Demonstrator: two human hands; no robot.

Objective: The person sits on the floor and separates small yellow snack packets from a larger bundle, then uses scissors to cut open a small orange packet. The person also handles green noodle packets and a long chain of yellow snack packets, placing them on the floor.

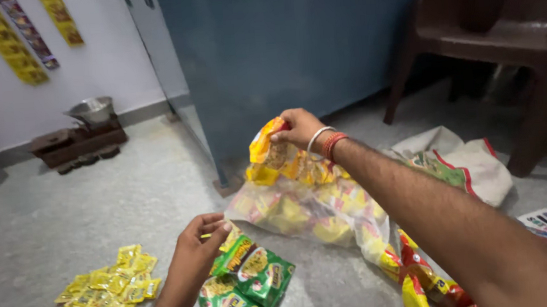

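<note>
Two bare hands sort snack packets on a grey floor.

The right hand (298, 127) has its grip pinched around a yellow and orange snack packet (268, 146), lifted at the mouth of a clear plastic bag (303, 212) stuffed with more yellow packets; white and red bangles sit on that wrist. The left hand (194, 255) hovers with fingers loosely curled and its grip released, grasping nothing, just above a small pile of green snack packets (247, 287) lying on the floor (97, 204). Left of it a heap of small yellow sachets (104, 297) is spread out. Red and yellow packets (424, 287) lie under the right forearm. Farther back are a white cloth sack (466, 162), a brown plastic chair (509, 34) and a blue cabinet (292, 49).
</note>
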